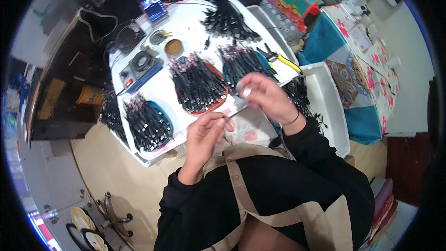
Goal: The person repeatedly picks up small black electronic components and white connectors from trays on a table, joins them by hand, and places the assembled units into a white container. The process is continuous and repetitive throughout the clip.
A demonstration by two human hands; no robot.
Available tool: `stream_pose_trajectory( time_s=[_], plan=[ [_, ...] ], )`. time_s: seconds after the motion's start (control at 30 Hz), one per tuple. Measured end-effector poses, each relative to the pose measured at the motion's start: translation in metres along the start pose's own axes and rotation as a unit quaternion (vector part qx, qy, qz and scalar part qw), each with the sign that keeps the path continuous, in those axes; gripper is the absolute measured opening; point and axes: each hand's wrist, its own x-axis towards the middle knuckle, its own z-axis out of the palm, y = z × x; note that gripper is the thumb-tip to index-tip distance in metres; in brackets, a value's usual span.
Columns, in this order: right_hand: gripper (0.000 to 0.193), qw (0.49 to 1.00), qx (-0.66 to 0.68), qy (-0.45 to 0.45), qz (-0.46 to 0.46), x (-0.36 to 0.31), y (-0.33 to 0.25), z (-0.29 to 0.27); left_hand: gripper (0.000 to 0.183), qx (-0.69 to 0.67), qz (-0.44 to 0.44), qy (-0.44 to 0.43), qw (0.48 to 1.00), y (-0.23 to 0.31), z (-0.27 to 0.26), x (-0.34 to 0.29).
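My left hand [204, 135] is at the near edge of the white table, with thumb and fingers pinched on a thin dark cable end. My right hand [269, 97] is raised to its right, fingers curled in, with white coverings on the fingertips. Anything between those fingertips is too small to make out. Just beyond the hands, a bundle of short black cables with metal plugs [197, 83] lies on an orange tray [211, 108]. A second bundle of black cables [239, 62] lies behind my right hand, and a third [144, 123] rests on a blue tray at the left.
Yellow-handled cutters [288, 62] lie at the table's right. A small fan device [141, 62], a round tin of brown material [173, 47] and a lit phone [151, 3] stand at the back left. Long black cables [227, 16] spread across the back. A white bin [332, 111] stands right.
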Motion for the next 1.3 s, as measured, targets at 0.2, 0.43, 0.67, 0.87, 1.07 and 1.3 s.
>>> stream_pose_trajectory(
  time_s=[0.2, 0.43, 0.67, 0.87, 1.07, 1.3],
  plan=[
    [0.011, 0.871, -0.393, 0.27, -0.117, 0.029, -0.014, -0.09, 0.012, -0.081, -0.017, 0.036, 0.996, -0.001, 0.002, 0.013],
    [0.016, 0.82, -0.54, 0.178, -0.069, 0.051, -0.01, -0.073, 0.013, -0.085, 0.0, 0.058, 0.995, -0.002, 0.008, 0.014],
    [0.014, 0.773, -0.593, 0.206, -0.092, 0.055, -0.007, -0.067, 0.013, -0.091, 0.003, 0.063, 0.994, 0.0, 0.011, 0.007],
    [0.017, 0.733, -0.638, 0.215, -0.095, 0.064, -0.002, -0.061, 0.013, -0.097, 0.02, 0.064, 0.993, 0.003, 0.013, -0.001],
    [0.016, 0.745, -0.624, 0.213, -0.098, 0.069, -0.002, -0.062, 0.013, -0.094, 0.025, 0.075, 0.992, 0.002, 0.014, -0.008],
    [0.012, 0.79, -0.493, 0.23, -0.283, 0.05, -0.036, -0.024, 0.014, -0.1, 0.041, 0.151, 0.983, 0.016, 0.017, -0.008]
  ],
)
